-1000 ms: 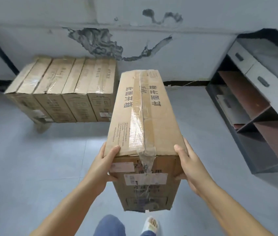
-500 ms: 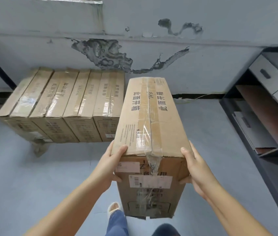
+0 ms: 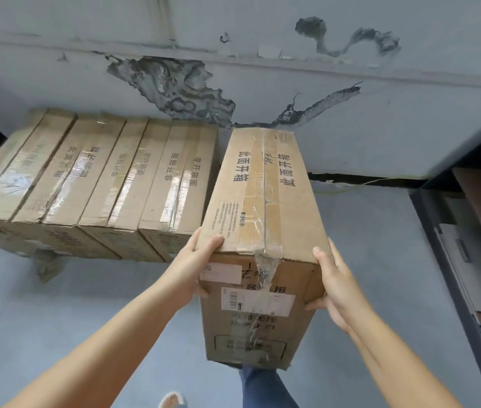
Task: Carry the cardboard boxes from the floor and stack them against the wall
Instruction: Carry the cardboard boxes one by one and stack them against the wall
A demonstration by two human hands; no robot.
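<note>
I am holding a long cardboard box (image 3: pixel 262 201) up off the floor (image 3: pixel 56 313) with both hands. My left hand (image 3: pixel 192 269) is gripping its near left corner, thumb curled over the top edge and the other fingers hidden round the side. My right hand (image 3: pixel 336 287) is clamping the near right corner, fingers flat along the side and thumb pressing the end face. The box is sealed shut with clear tape running down its top seam, so I cannot tell what is in it. Its long axis is pointing straight away from my fingers toward the wall (image 3: pixel 351 128), with the far end reaching close to the wall.

On the top, beyond my fingers, large dark characters are reading 此面开箱 on each side of the tape, with a block of small print I cannot read. On the end face between my hands, white shipping labels (image 3: pixel 256 301) are showing a barcode; the rest is too small to make out.

To the left of my left hand, a row of similar boxes (image 3: pixel 95 178) is lying side by side against the wall, all taped shut, long axes also pointing at the wall; one is reading 非开箱面. To the right of my right hand, a dark shelf unit (image 3: pixel 439 260) is holding flat boards
</note>
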